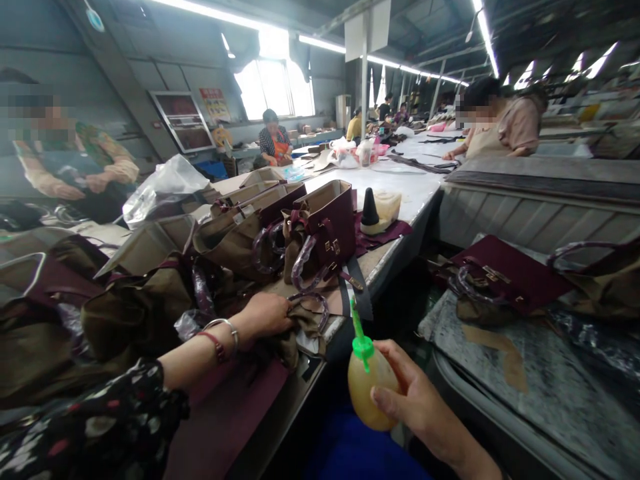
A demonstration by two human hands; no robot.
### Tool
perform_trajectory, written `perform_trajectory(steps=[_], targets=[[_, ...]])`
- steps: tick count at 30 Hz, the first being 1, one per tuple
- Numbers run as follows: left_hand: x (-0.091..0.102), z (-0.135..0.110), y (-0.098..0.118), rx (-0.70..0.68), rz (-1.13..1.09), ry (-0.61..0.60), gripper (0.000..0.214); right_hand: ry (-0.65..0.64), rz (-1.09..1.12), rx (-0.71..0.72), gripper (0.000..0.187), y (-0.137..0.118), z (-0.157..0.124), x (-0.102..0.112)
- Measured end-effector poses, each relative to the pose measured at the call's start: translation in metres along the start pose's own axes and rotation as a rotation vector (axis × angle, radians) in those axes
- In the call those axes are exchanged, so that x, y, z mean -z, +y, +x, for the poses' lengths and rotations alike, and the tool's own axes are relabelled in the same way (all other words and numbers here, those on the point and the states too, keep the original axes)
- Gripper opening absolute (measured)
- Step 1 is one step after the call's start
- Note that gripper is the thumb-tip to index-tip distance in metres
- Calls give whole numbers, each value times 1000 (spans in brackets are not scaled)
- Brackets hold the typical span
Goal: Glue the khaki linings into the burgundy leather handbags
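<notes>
Holds green-nozzled squeeze bottle (366, 387), lower centre, in right hand (409, 385), pinched between thumb and fingers; probably light, soft-walled, best taken by belly. Rests left hand (265, 313) against brown bag fabric (307, 321), mid-frame; cannot tell if pinching.

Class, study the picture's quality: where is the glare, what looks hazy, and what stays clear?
Head view: the far window is blown out to white, and the ceiling tube light glares; head view: haze softens the co-worker at the left; head view: the squeeze bottle in the right hand reads fairly clearly.
</notes>
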State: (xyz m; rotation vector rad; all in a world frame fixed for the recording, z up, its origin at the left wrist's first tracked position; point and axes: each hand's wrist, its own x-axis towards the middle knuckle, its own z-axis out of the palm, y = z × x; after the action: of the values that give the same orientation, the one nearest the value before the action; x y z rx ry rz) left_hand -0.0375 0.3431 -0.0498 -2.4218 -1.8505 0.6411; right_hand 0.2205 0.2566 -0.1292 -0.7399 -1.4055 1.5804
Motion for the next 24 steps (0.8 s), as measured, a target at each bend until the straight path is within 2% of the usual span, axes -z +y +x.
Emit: perform_trajectory(steps=[6,11,15,19,24], targets=[[-1,3,5,19,24,-11,43,56,-550,-69,47,10,-20,13],[-2,7,5,44,29,-24,48,-3,-895,-78,50,15,-28,17],[3,11,9,65,9,-55,48,-73,-1066,-54,48,14,-26,20],[5,12,14,81,-24,-57,50,-63,-1222,12,44,15,-19,21],[0,14,15,101,-47,-41,48,-93,-1307,38,45,12,-13,19]])
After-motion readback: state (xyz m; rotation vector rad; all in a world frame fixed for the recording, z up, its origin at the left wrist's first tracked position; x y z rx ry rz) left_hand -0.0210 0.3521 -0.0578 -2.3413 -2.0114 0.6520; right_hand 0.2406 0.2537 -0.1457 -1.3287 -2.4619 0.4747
